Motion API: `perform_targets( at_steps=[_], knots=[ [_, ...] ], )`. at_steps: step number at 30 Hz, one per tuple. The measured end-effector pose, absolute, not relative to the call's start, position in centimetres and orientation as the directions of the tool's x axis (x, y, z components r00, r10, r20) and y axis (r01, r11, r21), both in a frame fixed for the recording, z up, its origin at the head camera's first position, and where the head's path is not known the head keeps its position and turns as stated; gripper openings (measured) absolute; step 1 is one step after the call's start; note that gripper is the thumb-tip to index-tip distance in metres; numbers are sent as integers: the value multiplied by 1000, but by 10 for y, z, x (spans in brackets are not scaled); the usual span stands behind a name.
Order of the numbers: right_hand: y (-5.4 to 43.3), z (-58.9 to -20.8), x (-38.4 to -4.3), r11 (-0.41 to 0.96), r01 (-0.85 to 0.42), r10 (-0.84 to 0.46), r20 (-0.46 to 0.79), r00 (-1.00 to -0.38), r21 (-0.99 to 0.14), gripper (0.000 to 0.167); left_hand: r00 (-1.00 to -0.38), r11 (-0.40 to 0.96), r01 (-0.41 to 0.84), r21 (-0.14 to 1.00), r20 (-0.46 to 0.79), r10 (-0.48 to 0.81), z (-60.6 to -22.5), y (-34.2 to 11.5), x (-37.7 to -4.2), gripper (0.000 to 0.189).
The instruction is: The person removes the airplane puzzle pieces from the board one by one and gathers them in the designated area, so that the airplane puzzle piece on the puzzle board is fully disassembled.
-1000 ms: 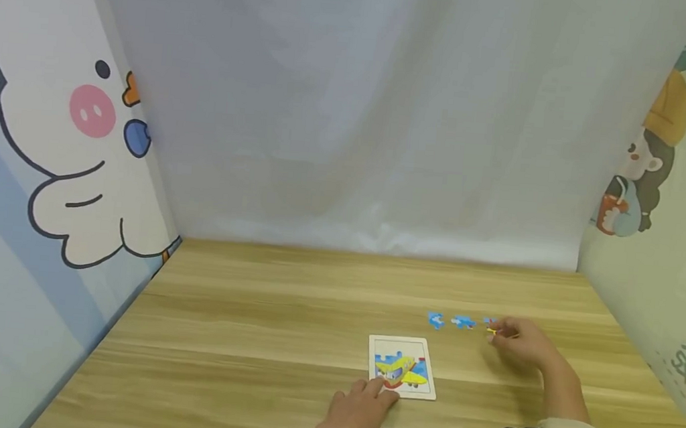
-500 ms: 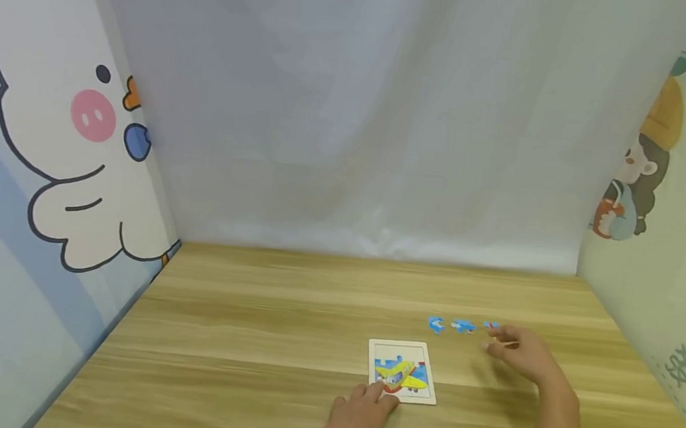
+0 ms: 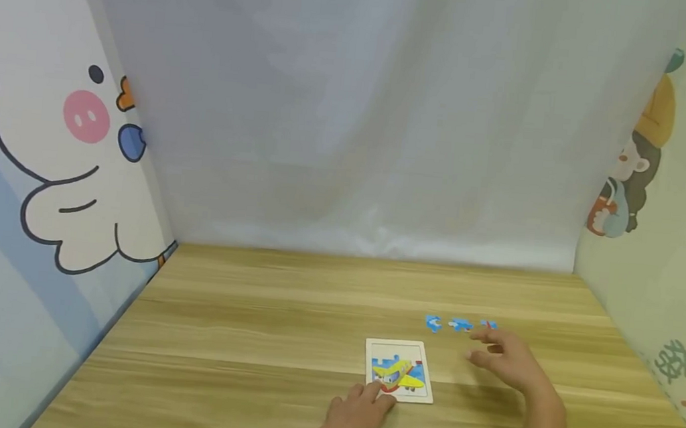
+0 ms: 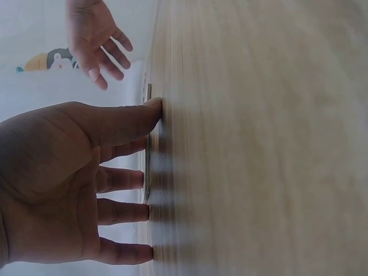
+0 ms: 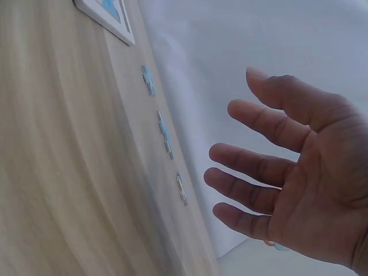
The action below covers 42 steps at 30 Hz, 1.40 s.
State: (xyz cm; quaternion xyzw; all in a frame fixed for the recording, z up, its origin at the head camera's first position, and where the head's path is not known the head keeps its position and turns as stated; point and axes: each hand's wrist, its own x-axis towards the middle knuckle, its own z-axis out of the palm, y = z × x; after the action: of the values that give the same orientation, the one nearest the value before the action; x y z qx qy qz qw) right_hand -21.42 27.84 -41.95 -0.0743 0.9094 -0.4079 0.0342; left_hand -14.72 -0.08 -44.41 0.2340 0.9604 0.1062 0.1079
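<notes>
A square jigsaw tray (image 3: 402, 345) with a pale frame lies on the table, partly filled with pieces showing a yellow airplane on blue. My left hand (image 3: 354, 416) rests at its lower left corner, fingertips touching the frame; in the left wrist view the fingers of this hand (image 4: 69, 178) are extended against the tray edge and tabletop. My right hand (image 3: 509, 361) hovers right of the tray, and in the right wrist view the same hand (image 5: 310, 167) has spread, relaxed fingers with nothing in them. Beyond it lie three loose blue jigsaw pieces: left (image 3: 433, 323), middle (image 3: 460, 325) and right (image 3: 488, 324).
The wood-grain table (image 3: 238, 320) ends at a hanging white sheet (image 3: 350, 120) at the back. Side walls carry a cartoon bird (image 3: 31, 102) on the left and a cartoon figure (image 3: 630, 176) on the right.
My right hand has drawn back from the rightmost loose piece, toward me and slightly left, leaving that piece more exposed. My left hand has stayed on the tray corner.
</notes>
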Motion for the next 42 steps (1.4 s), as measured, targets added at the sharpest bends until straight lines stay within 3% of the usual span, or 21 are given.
perform_targets(
  at_steps=[19,29,42],
  knots=[
    [245,-420,-216,594,-218,-269,65,-961,-774,43,-871,877,388,284,-199,449,-443,1,-146,62],
    [224,-425,-221,562,-223,-302,53,-952,-797,42,-875,872,402,278,-162,456,-444,0,-145,61],
    [202,-436,-229,503,-292,-415,69,-907,-813,41,-873,872,396,287,-176,455,-443,0,-146,60]
  ],
)
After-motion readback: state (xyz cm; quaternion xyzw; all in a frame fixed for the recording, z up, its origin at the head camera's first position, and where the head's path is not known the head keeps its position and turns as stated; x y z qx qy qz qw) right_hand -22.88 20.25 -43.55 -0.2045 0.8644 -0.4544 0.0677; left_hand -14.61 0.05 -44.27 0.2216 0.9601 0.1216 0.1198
